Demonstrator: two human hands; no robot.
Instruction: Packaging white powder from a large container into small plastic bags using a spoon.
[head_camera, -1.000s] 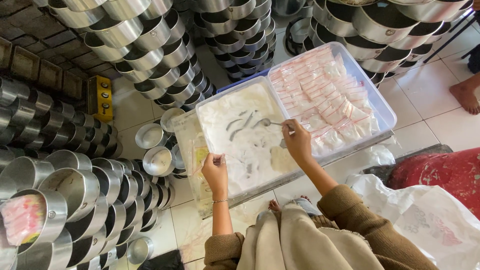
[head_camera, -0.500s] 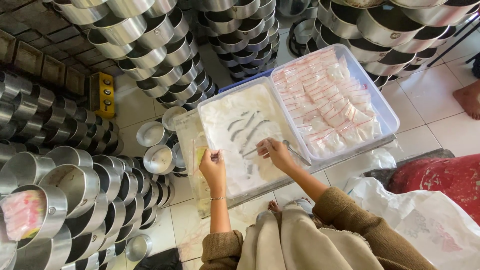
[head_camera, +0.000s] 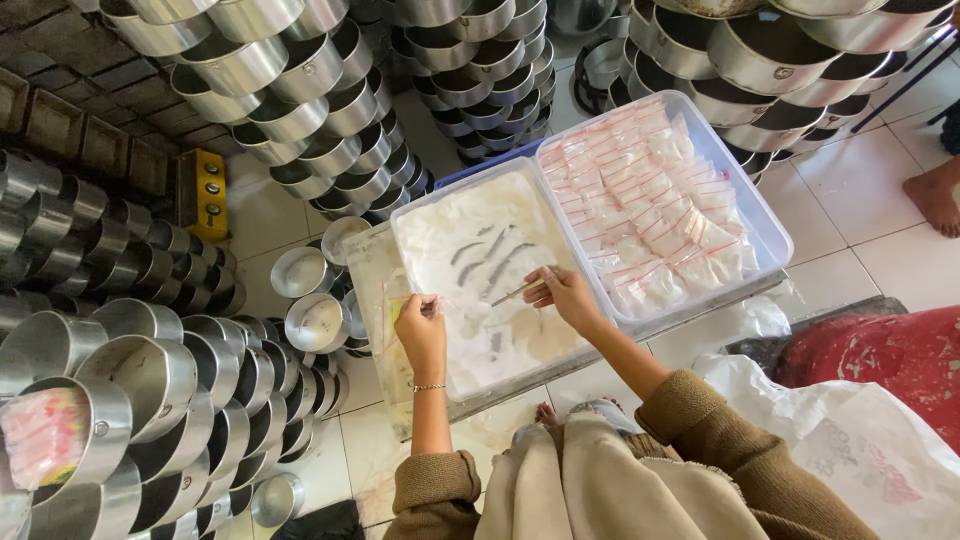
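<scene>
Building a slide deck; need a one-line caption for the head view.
Right hand dips a small spoon into a clear plastic tub of white powder; left hand holds a small clear bag.

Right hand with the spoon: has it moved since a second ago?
Yes. The right hand has come back from the divide between the two tubs, toward the person, and now holds the spoon over the middle of the powder tub.

White tiled floor (head_camera: 880, 200), daylit, crowded with stacked metal pots (head_camera: 300, 100).
</scene>
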